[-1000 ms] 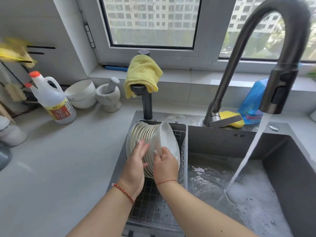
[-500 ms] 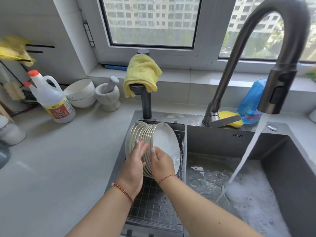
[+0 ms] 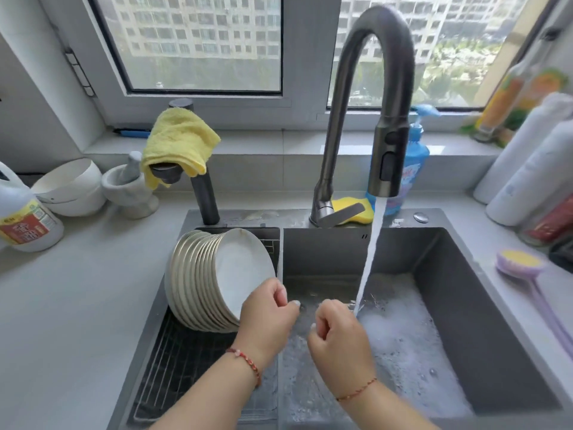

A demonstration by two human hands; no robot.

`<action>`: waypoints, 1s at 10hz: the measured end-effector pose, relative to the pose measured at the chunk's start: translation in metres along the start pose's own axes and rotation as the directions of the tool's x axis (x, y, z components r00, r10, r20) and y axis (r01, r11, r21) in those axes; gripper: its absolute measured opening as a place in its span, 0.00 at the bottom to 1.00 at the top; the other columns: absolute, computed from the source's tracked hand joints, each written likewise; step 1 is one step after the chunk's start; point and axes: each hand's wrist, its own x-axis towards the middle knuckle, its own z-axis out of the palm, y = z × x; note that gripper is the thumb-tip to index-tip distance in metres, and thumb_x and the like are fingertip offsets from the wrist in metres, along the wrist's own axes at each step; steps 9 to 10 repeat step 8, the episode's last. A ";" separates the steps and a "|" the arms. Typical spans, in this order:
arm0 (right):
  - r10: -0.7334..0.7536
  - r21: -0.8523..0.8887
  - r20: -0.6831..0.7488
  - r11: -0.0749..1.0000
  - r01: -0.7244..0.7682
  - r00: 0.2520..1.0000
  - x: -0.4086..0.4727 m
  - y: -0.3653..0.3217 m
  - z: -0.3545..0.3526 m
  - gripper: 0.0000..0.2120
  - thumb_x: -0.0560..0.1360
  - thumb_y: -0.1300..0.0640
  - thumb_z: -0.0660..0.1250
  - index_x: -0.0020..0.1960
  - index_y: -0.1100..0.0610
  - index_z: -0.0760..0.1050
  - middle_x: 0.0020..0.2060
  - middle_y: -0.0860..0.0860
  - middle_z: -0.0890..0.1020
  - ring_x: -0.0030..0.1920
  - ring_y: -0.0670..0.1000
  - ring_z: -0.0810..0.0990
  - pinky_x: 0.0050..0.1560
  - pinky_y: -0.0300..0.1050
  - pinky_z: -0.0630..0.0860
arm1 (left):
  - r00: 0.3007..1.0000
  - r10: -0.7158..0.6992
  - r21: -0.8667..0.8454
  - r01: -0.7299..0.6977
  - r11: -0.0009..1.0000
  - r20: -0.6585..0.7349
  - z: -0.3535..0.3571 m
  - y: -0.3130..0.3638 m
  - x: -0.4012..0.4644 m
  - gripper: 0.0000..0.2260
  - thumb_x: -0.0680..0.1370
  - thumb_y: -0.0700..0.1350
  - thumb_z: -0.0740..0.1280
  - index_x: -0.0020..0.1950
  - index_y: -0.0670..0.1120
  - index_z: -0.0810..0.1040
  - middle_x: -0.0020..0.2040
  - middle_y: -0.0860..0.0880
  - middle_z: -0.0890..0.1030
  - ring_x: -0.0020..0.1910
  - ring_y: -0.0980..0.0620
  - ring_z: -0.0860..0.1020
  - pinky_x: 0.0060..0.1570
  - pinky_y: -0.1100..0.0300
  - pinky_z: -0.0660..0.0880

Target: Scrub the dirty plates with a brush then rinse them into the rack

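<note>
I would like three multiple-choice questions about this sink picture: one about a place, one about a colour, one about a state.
1. Where do the plates stand?
A. in the rack
B. on the windowsill
C. under the tap

2. What colour is the cloth on the small tap?
A. red
B. yellow
C. black

3. What is the state of the faucet?
A. off
B. running
C. removed

Answers: 1 A, the stack stands on edge in the wire rack. 2 B, it is plainly yellow. 3 B, a stream of water falls into the foamy basin.
</note>
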 end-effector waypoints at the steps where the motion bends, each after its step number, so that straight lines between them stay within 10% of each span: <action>1: 0.171 -0.090 0.133 0.983 -0.159 0.976 -0.010 0.033 -0.019 0.17 0.65 0.68 0.63 0.29 0.50 0.59 0.30 0.45 0.67 0.30 0.44 0.64 0.32 0.36 0.61 | 0.983 -0.007 0.136 -0.018 0.991 0.184 0.028 -0.001 -0.006 0.13 0.69 0.35 0.67 0.31 0.49 0.66 0.30 0.52 0.69 0.30 0.54 0.67 0.31 0.63 0.66; 2: 0.323 -0.250 0.356 0.937 -0.243 0.877 -0.019 0.061 -0.036 0.15 0.69 0.57 0.63 0.53 0.44 0.73 0.53 0.45 0.72 0.49 0.43 0.75 0.48 0.36 0.71 | 0.888 -0.084 0.245 -0.033 0.969 0.452 0.048 -0.005 -0.007 0.09 0.72 0.40 0.69 0.48 0.53 0.77 0.48 0.55 0.79 0.43 0.59 0.76 0.39 0.68 0.73; 3: 0.405 -0.291 0.437 0.908 -0.300 0.803 -0.025 0.079 -0.050 0.29 0.71 0.52 0.63 0.71 0.44 0.63 0.67 0.46 0.65 0.64 0.47 0.72 0.62 0.39 0.69 | 0.838 -0.132 0.208 0.023 0.978 0.529 0.063 0.001 0.002 0.19 0.78 0.48 0.68 0.69 0.52 0.72 0.64 0.54 0.75 0.57 0.59 0.74 0.49 0.69 0.72; 6: 0.402 -0.295 0.276 0.900 -0.320 0.873 -0.030 0.124 -0.092 0.13 0.75 0.46 0.63 0.41 0.35 0.59 0.56 0.41 0.69 0.50 0.34 0.68 0.49 0.28 0.62 | 0.942 -0.082 -0.152 0.138 0.979 0.326 0.084 0.075 0.092 0.09 0.80 0.38 0.63 0.47 0.49 0.81 0.44 0.48 0.81 0.49 0.48 0.78 0.58 0.52 0.77; 8: 0.376 -0.215 0.208 0.918 -0.333 0.903 -0.028 0.154 -0.119 0.06 0.77 0.49 0.61 0.48 0.38 0.65 0.49 0.40 0.70 0.49 0.37 0.72 0.48 0.23 0.64 | 0.957 -0.098 -0.281 0.177 0.943 0.274 0.102 0.112 0.140 0.07 0.82 0.35 0.60 0.52 0.40 0.78 0.39 0.46 0.75 0.34 0.57 0.77 0.31 0.67 0.72; 10: 0.376 -0.215 0.208 0.918 -0.333 0.903 -0.028 0.154 -0.119 0.06 0.77 0.49 0.61 0.48 0.38 0.65 0.49 0.40 0.70 0.49 0.37 0.72 0.48 0.23 0.64 | 0.957 -0.098 -0.281 0.177 0.943 0.274 0.102 0.112 0.140 0.07 0.82 0.35 0.60 0.52 0.40 0.78 0.39 0.46 0.75 0.34 0.57 0.77 0.31 0.67 0.72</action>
